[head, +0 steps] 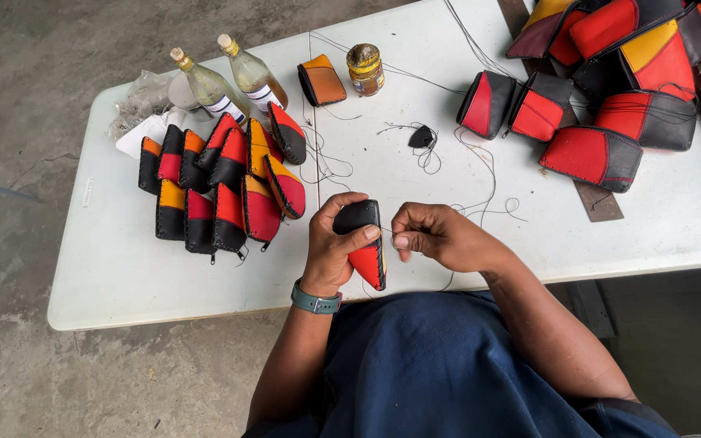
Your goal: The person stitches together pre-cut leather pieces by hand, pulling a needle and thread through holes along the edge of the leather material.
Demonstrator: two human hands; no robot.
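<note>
Just above the near edge of the tabletop point(448, 97), the left hand point(333, 243) was clamped around a black-and-red leather pouch point(367, 243), thumb across its face. The right hand point(432, 235), touching its side, pinched thin thread point(488, 182) between thumb and forefinger. Finished pouches point(221, 186) lay piled toward the left edge.

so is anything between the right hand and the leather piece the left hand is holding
Nothing visible. The right hand sits just beside the black and red leather piece gripped in the left hand, with only a thin thread in the gap.
</note>
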